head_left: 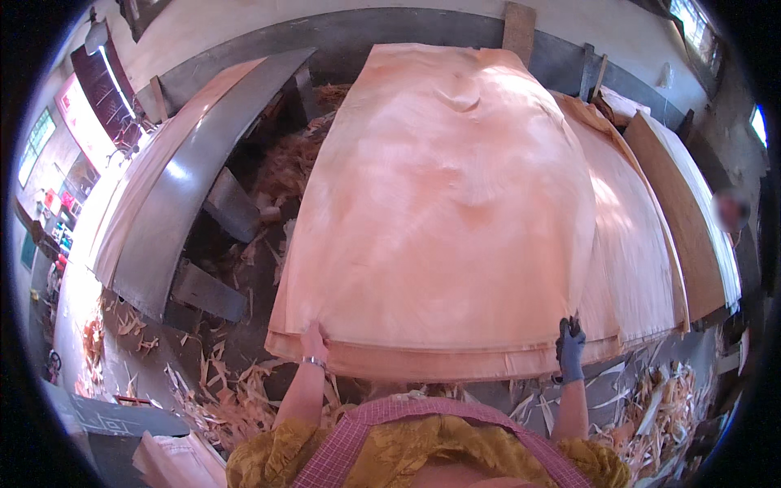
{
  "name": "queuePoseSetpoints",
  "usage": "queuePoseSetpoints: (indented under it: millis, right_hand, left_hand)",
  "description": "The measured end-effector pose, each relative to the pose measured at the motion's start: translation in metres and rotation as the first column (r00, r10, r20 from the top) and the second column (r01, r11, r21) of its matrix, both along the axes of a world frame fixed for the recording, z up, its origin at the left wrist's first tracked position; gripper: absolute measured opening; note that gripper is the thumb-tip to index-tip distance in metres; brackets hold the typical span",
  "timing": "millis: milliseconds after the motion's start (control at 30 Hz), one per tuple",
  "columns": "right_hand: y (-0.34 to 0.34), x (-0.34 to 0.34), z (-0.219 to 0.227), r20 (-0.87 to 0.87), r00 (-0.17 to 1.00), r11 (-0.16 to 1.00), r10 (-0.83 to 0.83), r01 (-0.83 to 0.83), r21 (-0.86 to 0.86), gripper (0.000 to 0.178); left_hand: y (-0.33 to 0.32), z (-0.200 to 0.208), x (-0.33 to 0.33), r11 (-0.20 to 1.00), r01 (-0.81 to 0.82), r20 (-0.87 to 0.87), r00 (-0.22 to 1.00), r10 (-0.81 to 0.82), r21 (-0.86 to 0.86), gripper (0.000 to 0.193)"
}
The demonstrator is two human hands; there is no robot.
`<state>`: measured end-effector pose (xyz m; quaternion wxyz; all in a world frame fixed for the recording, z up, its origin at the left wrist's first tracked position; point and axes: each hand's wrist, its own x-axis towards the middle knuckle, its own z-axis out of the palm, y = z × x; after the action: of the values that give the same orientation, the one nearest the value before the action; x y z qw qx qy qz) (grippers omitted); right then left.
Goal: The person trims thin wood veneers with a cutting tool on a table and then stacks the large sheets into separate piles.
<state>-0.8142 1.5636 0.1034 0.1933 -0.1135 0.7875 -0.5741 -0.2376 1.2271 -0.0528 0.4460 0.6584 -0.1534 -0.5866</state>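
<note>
A large thin sheet of pinkish wood veneer (439, 220) lies lengthwise before me on a stack of similar sheets (423, 363). Its surface is wavy, with a raised fold near the far end. My left hand (316, 342), bare and with a metal band at the wrist, is closed on the sheet's near left corner. At the near right corner my right hand (571, 350), in a grey glove with dark fingertips, pinches the edge. The fingers' undersides are hidden.
To the right lie another veneer stack (626, 244) and a brown board (683, 211). A long grey-topped bench (175, 179) stands left. Veneer scraps (659, 415) litter the floor. A low wall (342, 37) runs behind. Another person (730, 210) is at the far right.
</note>
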Motion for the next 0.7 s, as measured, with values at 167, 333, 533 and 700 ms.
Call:
queuePoseSetpoints:
  millis: [167,333,533,700]
  right_hand:
    - [-0.002,-0.022,-0.034,-0.069,0.997,0.996,0.026,-0.02,0.087,0.02]
    - [0.008,-0.025,-0.089,-0.071,0.997,0.982,0.018,-0.004,0.188,0.033]
    - [-0.019,-0.024,-0.126,-0.18,0.983,0.995,0.024,-0.006,0.103,0.045]
    - [0.001,-0.021,-0.149,-0.186,0.973,0.965,0.136,-0.087,0.249,0.049]
  left_hand:
    - [-0.01,0.009,-0.042,0.999,-0.006,0.008,1.0,0.006,-0.039,0.02]
    - [-0.005,0.006,-0.056,0.995,-0.029,0.091,0.996,0.02,0.096,0.021]
    - [-0.018,-0.034,-0.04,0.996,0.021,-0.013,1.0,-0.022,-0.09,0.029]
    - [0.006,-0.037,-0.039,0.988,-0.152,-0.081,0.985,0.154,0.024,0.036]
